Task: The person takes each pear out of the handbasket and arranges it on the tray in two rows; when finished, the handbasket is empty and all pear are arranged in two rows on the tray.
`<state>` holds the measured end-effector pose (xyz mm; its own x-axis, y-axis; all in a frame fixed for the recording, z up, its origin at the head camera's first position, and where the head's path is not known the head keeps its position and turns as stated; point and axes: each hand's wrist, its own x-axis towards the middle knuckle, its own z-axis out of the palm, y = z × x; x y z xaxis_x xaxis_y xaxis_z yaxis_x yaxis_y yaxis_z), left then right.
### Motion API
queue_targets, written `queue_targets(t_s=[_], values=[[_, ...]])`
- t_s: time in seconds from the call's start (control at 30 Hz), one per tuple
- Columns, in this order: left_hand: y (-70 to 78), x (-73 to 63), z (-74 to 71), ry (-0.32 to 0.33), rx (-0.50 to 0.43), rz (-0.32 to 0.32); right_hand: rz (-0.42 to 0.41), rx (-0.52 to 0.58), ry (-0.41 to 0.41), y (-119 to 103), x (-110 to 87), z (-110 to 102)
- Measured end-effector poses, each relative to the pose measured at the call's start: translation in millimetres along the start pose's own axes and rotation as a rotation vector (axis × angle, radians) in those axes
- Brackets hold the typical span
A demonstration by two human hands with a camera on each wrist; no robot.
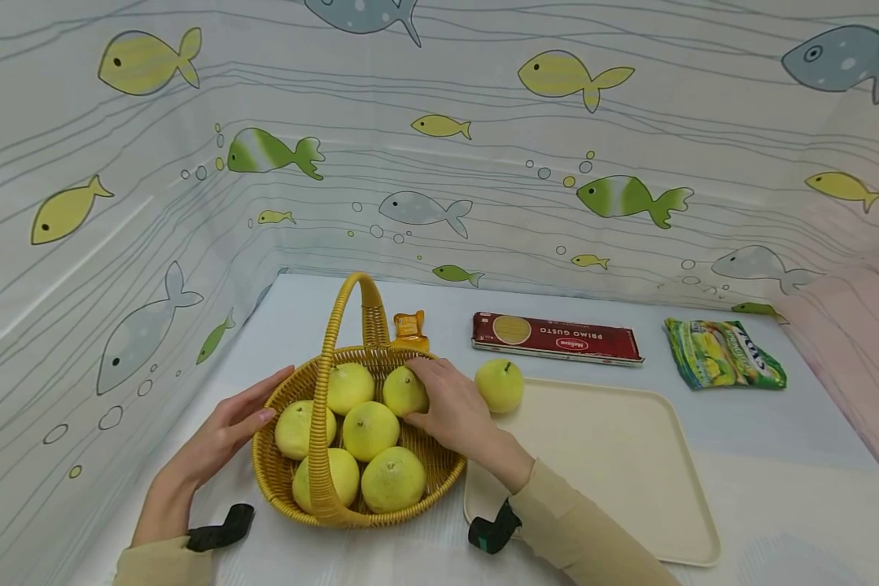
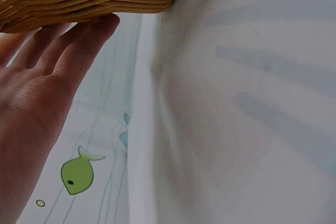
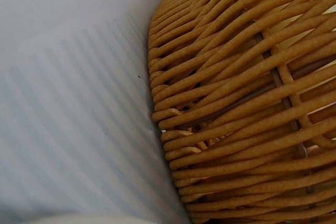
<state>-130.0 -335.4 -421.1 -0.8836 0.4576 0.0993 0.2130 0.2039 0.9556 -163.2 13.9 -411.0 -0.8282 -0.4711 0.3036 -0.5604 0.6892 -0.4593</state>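
A yellow wicker basket (image 1: 264, 468) with a tall arched handle holds several round yellow-green pears. My right hand (image 1: 457, 411) reaches over the basket's right rim and grips a pear (image 1: 403, 392) at the back right inside it. Against the basket's left side rests my left hand (image 1: 227, 423), its fingers extended along the wicker. In the left wrist view, the fingertips of the left hand (image 2: 42, 87) touch the underside of the weave. Only the basket's outer wall (image 3: 241, 108) shows in the right wrist view; the right hand is hidden there.
Another pear (image 1: 500, 386) sits at the upper left corner of a cream tray (image 1: 601, 472), right of the basket. Behind lie a dark red biscuit packet (image 1: 557, 338) and a green-yellow bag (image 1: 725, 354). A small orange packet (image 1: 410, 328) is behind the basket. Fish-patterned walls enclose the table.
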Motion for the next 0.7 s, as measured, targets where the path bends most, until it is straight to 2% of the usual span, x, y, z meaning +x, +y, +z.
queue_targets(t_s=[0.23, 0.7], values=[[-0.5, 0.1, 0.2, 0.001, -0.004, 0.003, 0.003, -0.021, -0.010, -0.4, -0.3, 0.2], [-1.7, 0.2, -0.3, 0.002, -0.009, -0.015, -0.021, -0.014, 0.049, 1.6, -1.7, 2.4]])
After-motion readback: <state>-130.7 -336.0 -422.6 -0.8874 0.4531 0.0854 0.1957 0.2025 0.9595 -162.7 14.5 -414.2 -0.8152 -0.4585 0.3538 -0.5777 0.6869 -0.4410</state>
